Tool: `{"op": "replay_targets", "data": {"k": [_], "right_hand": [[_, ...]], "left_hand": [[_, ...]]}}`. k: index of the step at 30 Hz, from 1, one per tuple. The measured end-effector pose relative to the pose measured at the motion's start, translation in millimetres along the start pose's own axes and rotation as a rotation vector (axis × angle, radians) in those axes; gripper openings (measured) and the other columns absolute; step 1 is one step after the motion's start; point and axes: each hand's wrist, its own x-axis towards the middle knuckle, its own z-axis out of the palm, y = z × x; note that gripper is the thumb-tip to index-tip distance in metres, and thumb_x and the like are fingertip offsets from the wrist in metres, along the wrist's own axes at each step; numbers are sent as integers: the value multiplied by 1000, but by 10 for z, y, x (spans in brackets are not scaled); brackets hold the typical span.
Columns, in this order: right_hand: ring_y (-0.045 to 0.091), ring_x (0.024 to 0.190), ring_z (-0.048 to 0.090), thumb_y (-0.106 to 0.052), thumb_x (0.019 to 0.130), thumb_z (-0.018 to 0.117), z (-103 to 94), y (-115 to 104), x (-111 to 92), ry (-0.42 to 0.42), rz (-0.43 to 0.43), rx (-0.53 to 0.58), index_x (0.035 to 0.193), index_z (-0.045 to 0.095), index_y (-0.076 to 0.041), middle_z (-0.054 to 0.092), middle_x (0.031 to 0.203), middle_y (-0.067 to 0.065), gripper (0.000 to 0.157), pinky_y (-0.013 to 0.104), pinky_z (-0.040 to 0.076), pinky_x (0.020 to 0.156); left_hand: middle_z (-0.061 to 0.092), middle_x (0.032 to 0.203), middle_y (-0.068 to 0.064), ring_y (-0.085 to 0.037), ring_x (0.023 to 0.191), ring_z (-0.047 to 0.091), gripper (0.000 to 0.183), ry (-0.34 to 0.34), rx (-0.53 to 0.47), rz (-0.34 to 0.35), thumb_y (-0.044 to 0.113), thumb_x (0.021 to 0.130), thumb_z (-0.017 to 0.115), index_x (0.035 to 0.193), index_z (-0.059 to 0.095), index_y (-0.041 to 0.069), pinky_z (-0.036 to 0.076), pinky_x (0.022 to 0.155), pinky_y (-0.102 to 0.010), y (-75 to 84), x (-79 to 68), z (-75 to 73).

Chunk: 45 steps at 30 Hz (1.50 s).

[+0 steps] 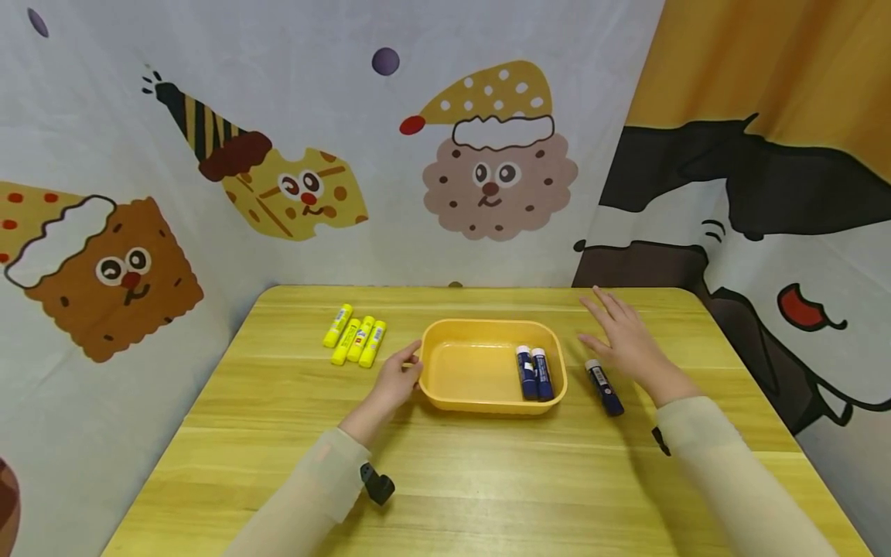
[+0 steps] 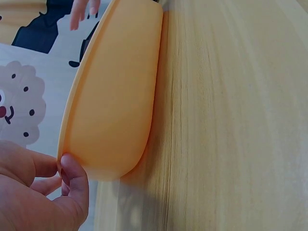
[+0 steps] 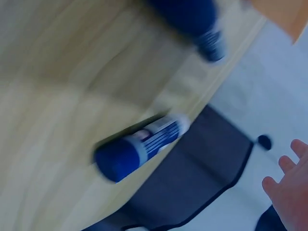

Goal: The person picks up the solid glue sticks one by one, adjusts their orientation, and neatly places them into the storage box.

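My left hand [image 1: 398, 377] pinches the left rim of a yellow-orange plastic basket [image 1: 473, 404], thumb outside, as the left wrist view shows. Inside the basket, at its right end, two dark blue glue sticks [image 1: 534, 374] with white caps lie side by side. With fingers spread, my right hand [image 1: 624, 339] hovers over the table right of the basket, holding nothing. Just below that hand in the head view lies a blue glue stick [image 1: 604, 388]. A second blue glue stick [image 3: 142, 147] shows on the table in the right wrist view; my right arm hides it from the head view.
Several yellow glue sticks [image 1: 355, 338] lie in a row on the wooden table [image 1: 445, 480], left of the basket. A cloth with cartoon prints [image 1: 445, 263] hangs directly behind the table's far edge.
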Motion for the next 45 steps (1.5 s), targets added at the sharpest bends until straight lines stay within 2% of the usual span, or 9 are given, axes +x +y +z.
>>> {"op": "replay_targets", "data": {"k": [8,12,17,21,24,33,38,45], "right_hand": [[48,137,17,-34,94,58,-4,336,-168,-29,103,8,151,25,-15,16,153,24,69,67,16,106],[51,135,17,-34,95,55,7,445,-239,-69,125,1,151,23,-13,16,152,27,68,68,16,105],[56,132,16,-36,97,51,52,552,-297,-152,172,10,152,18,-13,10,153,28,68,72,17,101],[59,131,15,-37,98,48,72,591,-318,-225,217,30,153,13,-16,8,153,29,68,75,20,98],[60,129,16,-34,98,49,86,603,-317,-253,227,31,153,13,-16,12,151,30,68,75,24,96],[53,115,38,-25,95,55,141,631,-301,-275,243,-52,148,29,-10,39,129,29,61,67,40,86],[49,105,48,-22,95,57,158,645,-296,-280,266,-73,146,35,-10,45,120,28,57,62,45,79],[48,101,50,-16,94,55,161,673,-293,-310,290,-87,145,36,-10,45,120,30,55,58,47,71]], "left_hand": [[47,108,-14,-14,74,48,47,3,-4,6,1,96,47,142,42,6,50,60,-26,8,-24,1],[47,104,-12,-13,72,49,46,-5,2,38,1,96,47,142,42,5,50,59,-24,16,-47,-10],[47,105,-12,-13,73,49,46,-7,10,22,2,97,46,142,42,7,50,60,-23,17,-43,-11],[48,109,-13,-14,75,49,46,-1,15,-12,3,97,47,143,42,10,50,63,-26,5,-16,-7],[48,109,-12,-14,74,49,47,-1,21,-18,4,97,47,143,41,10,51,65,-31,12,-15,-3],[48,109,-13,-16,75,49,47,-3,21,-14,4,97,47,144,40,9,51,65,-31,34,-31,-7],[47,110,-12,-15,75,49,47,-6,22,-23,4,98,47,144,40,11,52,69,-35,32,-21,-12],[48,108,-13,-14,73,49,47,-7,13,0,3,97,47,144,40,8,50,62,-27,32,-26,-9]]}}
